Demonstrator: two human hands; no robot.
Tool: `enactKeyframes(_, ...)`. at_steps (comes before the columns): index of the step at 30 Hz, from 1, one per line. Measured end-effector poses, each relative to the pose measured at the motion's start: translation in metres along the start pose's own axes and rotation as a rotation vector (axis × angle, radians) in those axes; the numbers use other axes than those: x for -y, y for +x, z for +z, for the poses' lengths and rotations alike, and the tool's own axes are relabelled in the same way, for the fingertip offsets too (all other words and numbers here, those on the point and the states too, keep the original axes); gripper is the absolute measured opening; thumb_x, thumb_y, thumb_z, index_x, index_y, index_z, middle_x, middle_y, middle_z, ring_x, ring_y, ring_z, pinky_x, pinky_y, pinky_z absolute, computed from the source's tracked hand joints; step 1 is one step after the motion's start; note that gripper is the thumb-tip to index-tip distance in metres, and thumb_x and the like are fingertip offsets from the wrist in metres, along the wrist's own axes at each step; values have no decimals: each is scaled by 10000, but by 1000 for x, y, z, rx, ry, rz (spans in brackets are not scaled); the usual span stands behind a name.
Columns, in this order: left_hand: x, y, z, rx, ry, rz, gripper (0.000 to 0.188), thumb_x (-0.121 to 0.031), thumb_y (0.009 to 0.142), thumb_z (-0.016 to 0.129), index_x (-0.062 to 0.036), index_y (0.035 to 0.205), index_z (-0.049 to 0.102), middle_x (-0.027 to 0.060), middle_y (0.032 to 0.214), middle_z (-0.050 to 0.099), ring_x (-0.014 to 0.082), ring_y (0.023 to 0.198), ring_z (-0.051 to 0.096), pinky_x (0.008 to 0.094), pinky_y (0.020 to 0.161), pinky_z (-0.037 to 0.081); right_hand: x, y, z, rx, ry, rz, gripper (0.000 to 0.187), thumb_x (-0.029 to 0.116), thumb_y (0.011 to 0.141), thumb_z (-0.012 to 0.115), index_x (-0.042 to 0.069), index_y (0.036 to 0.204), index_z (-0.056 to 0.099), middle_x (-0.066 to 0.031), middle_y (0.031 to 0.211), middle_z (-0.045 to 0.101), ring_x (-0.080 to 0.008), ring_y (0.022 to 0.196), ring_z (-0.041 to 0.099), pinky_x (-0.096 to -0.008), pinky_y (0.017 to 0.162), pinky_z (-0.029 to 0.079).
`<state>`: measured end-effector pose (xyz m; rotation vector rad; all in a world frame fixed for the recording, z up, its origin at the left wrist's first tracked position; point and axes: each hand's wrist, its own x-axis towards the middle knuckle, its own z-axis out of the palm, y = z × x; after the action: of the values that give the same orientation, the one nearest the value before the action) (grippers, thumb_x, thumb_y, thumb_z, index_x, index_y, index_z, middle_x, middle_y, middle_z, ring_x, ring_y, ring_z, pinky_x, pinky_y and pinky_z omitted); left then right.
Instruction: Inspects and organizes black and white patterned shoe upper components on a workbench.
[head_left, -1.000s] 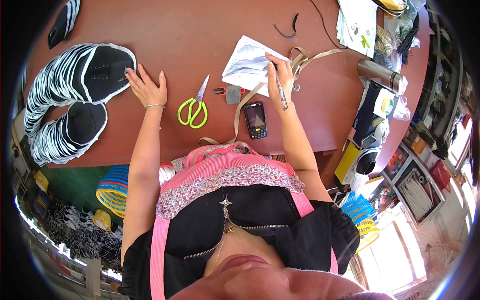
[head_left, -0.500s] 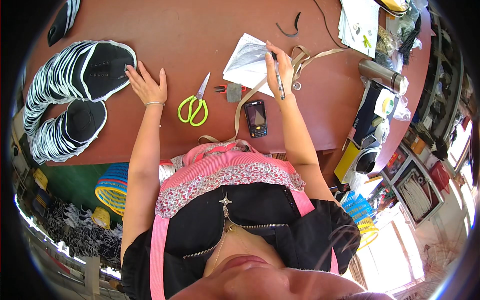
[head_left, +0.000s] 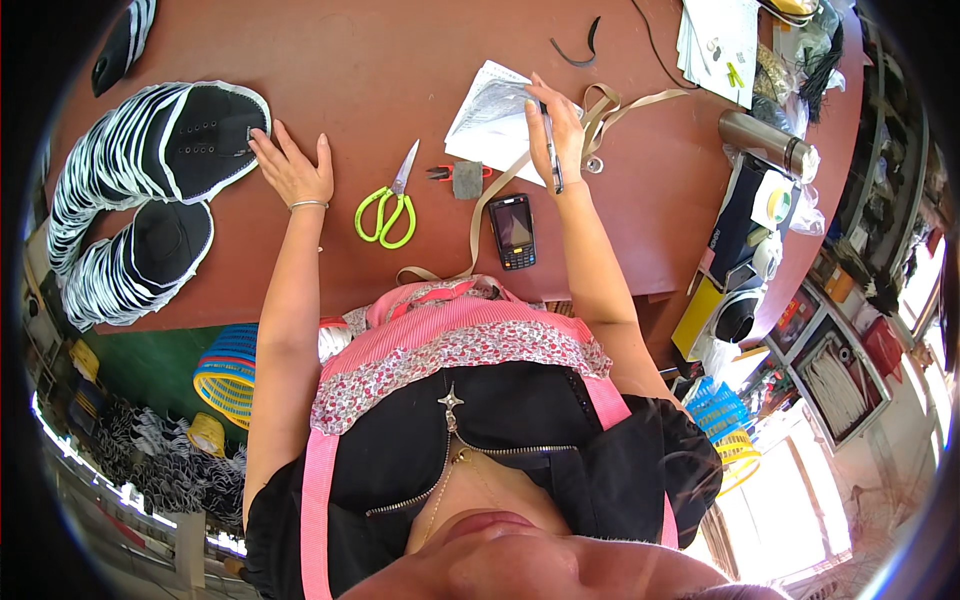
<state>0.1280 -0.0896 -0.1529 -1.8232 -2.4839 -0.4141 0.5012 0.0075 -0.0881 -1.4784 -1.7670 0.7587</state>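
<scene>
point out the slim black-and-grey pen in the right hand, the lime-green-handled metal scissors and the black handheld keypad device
Pen (head_left: 552, 150): head view, middle of its barrel.
Scissors (head_left: 397, 190): head view, where blades meet handles.
Keypad device (head_left: 514, 229): head view, its screen.

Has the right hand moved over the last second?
Yes: the right hand has shifted slightly forward, farther from the handheld terminal.

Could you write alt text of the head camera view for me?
A person's right hand holds a pen near white papers on a brown table; the left hand touches stacked black-and-white shoe pieces. Green-handled scissors and a black device lie between.
</scene>
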Motion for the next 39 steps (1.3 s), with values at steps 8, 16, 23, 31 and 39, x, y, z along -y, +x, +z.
enactKeyframes(8,-3,0,1,-11,-25,-2,826,-509,973,607,-35,1585,319,306,1662,134,515,1520,163,600,1197,234,-7,-12,-2,-38,-345,-224,323,129,867,732,114,1189,725,-127,1365,658,-297,1227,631,-424,1012,477)
enactKeyframes(16,0,-1,0,18,16,-23,844,-518,956,620,-44,1584,314,279,1672,124,494,1525,168,599,1192,257,-8,-33,-3,-122,-499,-290,323,182,874,719,140,1194,726,-102,1396,642,-254,1251,614,-435,1070,420)
enactKeyframes(23,-2,-1,0,6,7,-17,841,-514,961,618,-42,1586,312,292,1666,132,504,1520,173,593,1196,250,-1,-39,-19,-26,-350,-260,125,161,899,676,107,1008,704,-91,1144,707,-270,1146,643,-462,1072,416)
enactKeyframes(31,-2,-1,0,-18,0,-5,821,-509,969,614,-36,1578,333,315,1650,162,515,1512,189,588,1200,246,29,-17,-34,183,-183,7,162,184,956,651,64,1062,681,-122,957,682,-335,942,660,-438,826,496)
enactKeyframes(39,-2,0,0,-12,3,-7,820,-516,970,610,-38,1578,337,302,1657,156,507,1517,182,589,1200,246,6,-9,-13,195,-181,-97,213,198,990,598,89,1144,698,-135,1029,743,-337,964,684,-459,840,481)
